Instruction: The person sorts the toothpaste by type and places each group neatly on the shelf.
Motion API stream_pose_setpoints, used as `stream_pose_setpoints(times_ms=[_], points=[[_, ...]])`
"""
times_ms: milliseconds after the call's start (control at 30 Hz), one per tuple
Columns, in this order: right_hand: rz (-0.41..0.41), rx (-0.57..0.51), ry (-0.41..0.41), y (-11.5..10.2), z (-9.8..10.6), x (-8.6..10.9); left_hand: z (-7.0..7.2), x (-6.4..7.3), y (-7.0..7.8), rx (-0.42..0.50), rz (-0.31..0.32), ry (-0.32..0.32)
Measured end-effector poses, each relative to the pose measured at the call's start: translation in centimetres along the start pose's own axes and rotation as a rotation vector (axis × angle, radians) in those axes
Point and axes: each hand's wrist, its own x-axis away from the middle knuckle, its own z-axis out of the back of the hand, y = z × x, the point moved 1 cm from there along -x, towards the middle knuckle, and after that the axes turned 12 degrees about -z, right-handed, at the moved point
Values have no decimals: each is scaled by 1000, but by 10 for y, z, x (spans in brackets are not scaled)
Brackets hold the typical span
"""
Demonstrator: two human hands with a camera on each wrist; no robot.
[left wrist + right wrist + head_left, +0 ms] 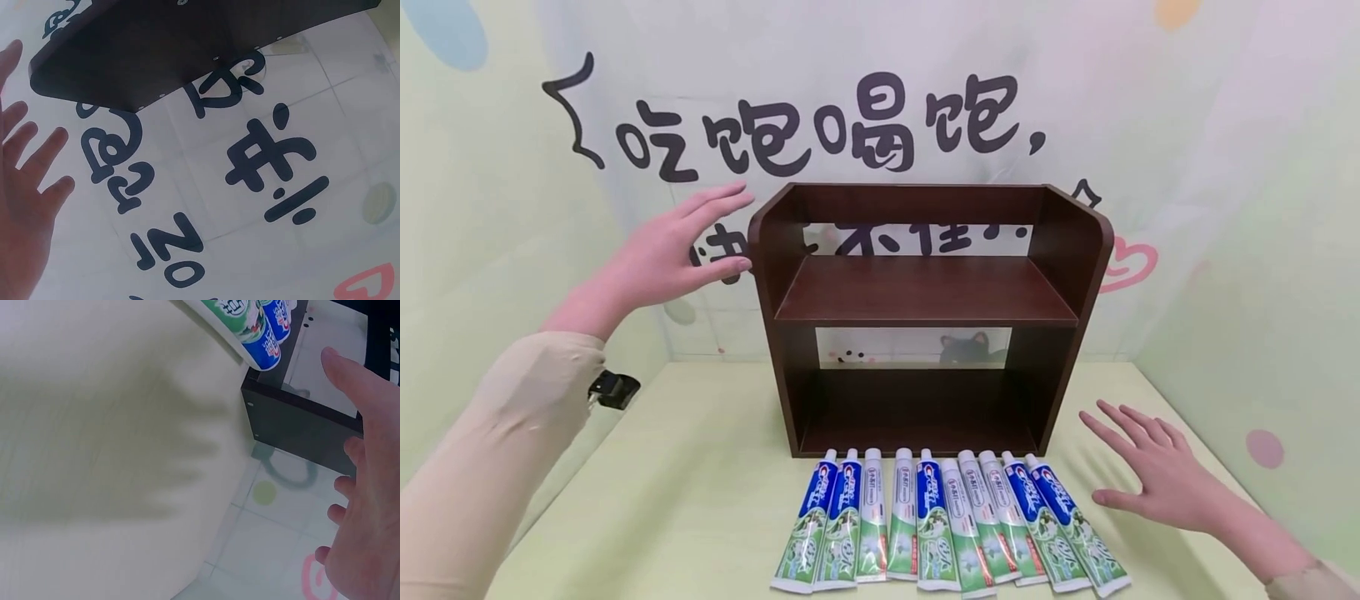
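Note:
A dark brown two-tier wooden shelf (925, 292) stands on the table, both tiers bare. In front of it lies a row of several toothpaste tubes: blue-and-green ones (937, 525) mixed with white-and-green ones (905, 517), caps toward the shelf. My left hand (673, 246) is raised beside the shelf's upper left side, fingers extended and thumb apart, holding nothing. In the left wrist view that hand (28, 187) shows below the shelf's dark side panel (156, 50). My right hand (1165, 475) hovers over the table to the right of the tubes, fingers spread and nothing in them.
The pale yellow table (685, 475) meets walls on the left, right and back. Large black characters (880, 121) are printed on the back wall (700, 50) close behind the shelf. A black strap device (614, 389) sits at my left wrist.

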Motion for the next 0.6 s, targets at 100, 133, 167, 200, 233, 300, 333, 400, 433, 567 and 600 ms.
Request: stream_pose_setpoints(times_ms=[100, 133, 167, 200, 233, 300, 333, 400, 433, 567, 600], points=[[-7, -13, -17, -4, -4, 0, 0, 2, -2, 3, 12, -6], [-7, -16, -19, -5, -5, 0, 0, 2, -3, 1, 12, -7], [-6, -19, -21, -6, -7, 0, -1, 1, -3, -2, 11, -7], [-4, -24, -24, -7, -8, 0, -1, 1, -3, -7, 10, -7], [-1, -28, -25, -8, -10, 0, -2, 0, -3, -13, 7, -5], [1, -34, -36, -9, -14, 0, -3, -1, -3, -18, -1, 0], [1, -37, -43, -10, -16, 0, -4, -1, -2, -20, -4, 4], [-1, -48, -61, -11, -19, -1, -5, -2, -2, -16, -9, 13], [-4, -52, -69, -12, -21, -1, -6, -2, -2, -13, -10, 18], [-17, -78, -92, -13, -26, -2, -7, -3, -1, 10, -11, 32], [-15, -82, -92, -14, -28, -2, -8, -4, -1, 19, -10, 34]])
